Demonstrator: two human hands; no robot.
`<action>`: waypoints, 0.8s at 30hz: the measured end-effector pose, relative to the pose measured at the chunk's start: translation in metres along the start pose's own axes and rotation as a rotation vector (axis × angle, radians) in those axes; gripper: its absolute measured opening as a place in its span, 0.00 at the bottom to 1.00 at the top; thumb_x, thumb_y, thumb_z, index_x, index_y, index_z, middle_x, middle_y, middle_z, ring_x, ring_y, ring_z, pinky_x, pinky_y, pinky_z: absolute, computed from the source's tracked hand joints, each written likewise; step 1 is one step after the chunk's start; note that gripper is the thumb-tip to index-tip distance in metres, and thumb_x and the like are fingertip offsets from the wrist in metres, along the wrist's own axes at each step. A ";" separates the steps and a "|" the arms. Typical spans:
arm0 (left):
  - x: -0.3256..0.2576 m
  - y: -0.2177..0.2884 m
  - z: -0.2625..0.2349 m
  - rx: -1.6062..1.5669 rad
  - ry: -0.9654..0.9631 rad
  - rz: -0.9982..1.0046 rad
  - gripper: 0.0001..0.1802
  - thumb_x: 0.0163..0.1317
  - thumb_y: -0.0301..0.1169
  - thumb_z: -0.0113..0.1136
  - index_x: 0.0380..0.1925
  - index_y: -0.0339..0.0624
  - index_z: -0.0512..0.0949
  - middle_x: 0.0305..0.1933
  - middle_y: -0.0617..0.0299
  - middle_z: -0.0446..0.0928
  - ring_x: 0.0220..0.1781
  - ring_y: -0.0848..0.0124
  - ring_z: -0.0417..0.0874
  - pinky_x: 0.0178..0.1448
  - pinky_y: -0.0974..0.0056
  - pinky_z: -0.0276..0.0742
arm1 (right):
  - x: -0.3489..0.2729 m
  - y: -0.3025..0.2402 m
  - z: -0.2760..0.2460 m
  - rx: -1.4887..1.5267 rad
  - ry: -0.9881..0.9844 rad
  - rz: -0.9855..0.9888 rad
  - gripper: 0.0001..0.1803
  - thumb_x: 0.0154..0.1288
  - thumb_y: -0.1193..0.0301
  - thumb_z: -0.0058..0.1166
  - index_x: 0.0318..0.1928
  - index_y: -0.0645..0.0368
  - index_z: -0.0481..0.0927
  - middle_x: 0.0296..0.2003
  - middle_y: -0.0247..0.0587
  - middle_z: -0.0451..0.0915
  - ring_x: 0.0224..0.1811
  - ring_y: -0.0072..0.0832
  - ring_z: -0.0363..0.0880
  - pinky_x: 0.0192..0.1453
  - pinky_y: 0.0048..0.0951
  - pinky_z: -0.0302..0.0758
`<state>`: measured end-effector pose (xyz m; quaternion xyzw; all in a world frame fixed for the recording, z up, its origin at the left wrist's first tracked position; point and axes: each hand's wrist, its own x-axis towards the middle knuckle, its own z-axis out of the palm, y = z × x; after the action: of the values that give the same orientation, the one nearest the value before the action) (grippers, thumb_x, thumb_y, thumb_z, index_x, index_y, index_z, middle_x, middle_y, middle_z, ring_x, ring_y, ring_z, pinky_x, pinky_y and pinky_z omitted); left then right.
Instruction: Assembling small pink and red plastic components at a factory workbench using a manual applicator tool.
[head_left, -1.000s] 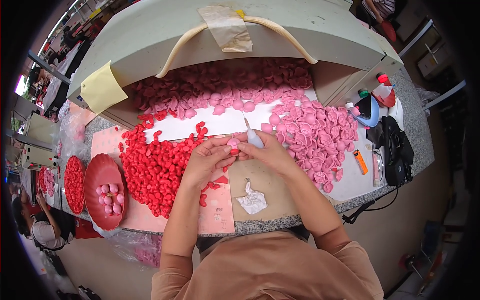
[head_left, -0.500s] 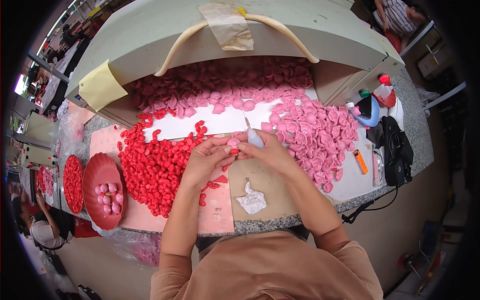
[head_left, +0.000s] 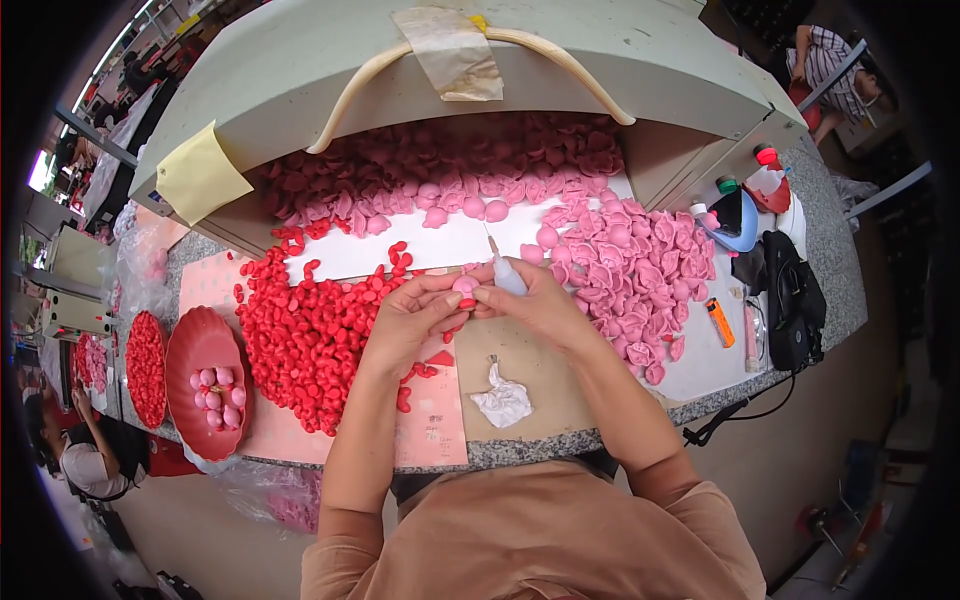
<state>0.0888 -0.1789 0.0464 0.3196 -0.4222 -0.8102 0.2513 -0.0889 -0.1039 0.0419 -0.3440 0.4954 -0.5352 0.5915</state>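
My left hand (head_left: 412, 318) is closed, its thumb and fingers pinching a small pink rounded piece (head_left: 464, 285) with a red piece (head_left: 467, 303) at its underside. From the other side, my right hand (head_left: 540, 308) presses thumb and fingertips on the same pieces. Tucked in the right hand is a translucent needle-tip squeeze bottle (head_left: 509, 277), its needle pointing up and away. A heap of curved red pieces (head_left: 320, 345) lies left of my hands. To the right spreads a pile of pink petal-like pieces (head_left: 640, 265).
A grey hood (head_left: 520, 60) arches over more pink pieces. Left stands a scalloped red dish (head_left: 190, 350) with several pink balls. Crumpled white tissue (head_left: 503, 398) lies near the front edge. An orange box (head_left: 720, 322) and black bag (head_left: 795, 300) lie right. Co-workers sit farther off.
My hands and the held pieces stay almost still. At the far upper right, the person in a striped top has shifted to the right and leans differently.
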 end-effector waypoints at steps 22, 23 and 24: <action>0.001 -0.001 -0.001 0.020 0.012 0.008 0.12 0.64 0.24 0.54 0.47 0.39 0.75 0.54 0.54 0.76 0.51 0.68 0.80 0.53 0.64 0.79 | 0.001 0.002 0.000 0.001 0.009 -0.016 0.18 0.63 0.70 0.57 0.50 0.66 0.74 0.38 0.37 0.79 0.36 0.19 0.79 0.43 0.21 0.78; 0.001 -0.001 -0.001 0.022 0.016 0.006 0.12 0.64 0.24 0.53 0.47 0.39 0.75 0.54 0.54 0.76 0.51 0.68 0.80 0.53 0.64 0.79 | 0.001 0.002 0.000 0.000 0.010 -0.016 0.18 0.63 0.70 0.57 0.50 0.66 0.74 0.38 0.37 0.79 0.36 0.19 0.79 0.43 0.21 0.78; 0.001 -0.001 -0.001 0.022 0.016 0.006 0.12 0.64 0.24 0.53 0.47 0.39 0.75 0.54 0.54 0.76 0.51 0.68 0.80 0.53 0.64 0.79 | 0.000 0.001 0.000 0.006 0.007 -0.019 0.18 0.63 0.70 0.57 0.50 0.66 0.74 0.38 0.37 0.79 0.36 0.19 0.79 0.43 0.21 0.78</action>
<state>0.0890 -0.1794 0.0447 0.3279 -0.4299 -0.8021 0.2535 -0.0882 -0.1040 0.0410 -0.3449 0.4929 -0.5433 0.5856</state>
